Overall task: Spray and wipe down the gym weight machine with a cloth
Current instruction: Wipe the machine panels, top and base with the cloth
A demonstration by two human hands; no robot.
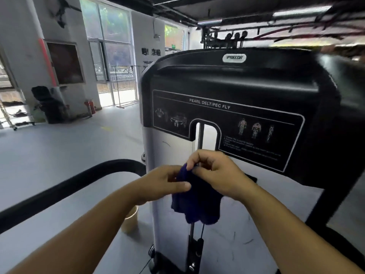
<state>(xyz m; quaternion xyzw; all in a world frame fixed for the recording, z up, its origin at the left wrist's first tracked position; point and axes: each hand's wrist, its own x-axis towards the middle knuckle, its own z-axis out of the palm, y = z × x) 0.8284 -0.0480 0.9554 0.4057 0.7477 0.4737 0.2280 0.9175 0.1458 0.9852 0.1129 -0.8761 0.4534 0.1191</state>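
Grey gym floor (59, 155) and tall windows (110, 46) fill the upper left of the frame. Centre-low, both hands work a dark blue cloth (195, 202): the left hand (158, 184) has its grip clamped on the cloth's left edge, the right hand (215, 175) pinches its top. It hangs in front of the weight machine (237, 99), whose black placard fills the right. Lower left, a paper cup (130, 220) sits on the floor.

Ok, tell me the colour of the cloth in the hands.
Dark blue, almost purple; the cloth shows in the head view.
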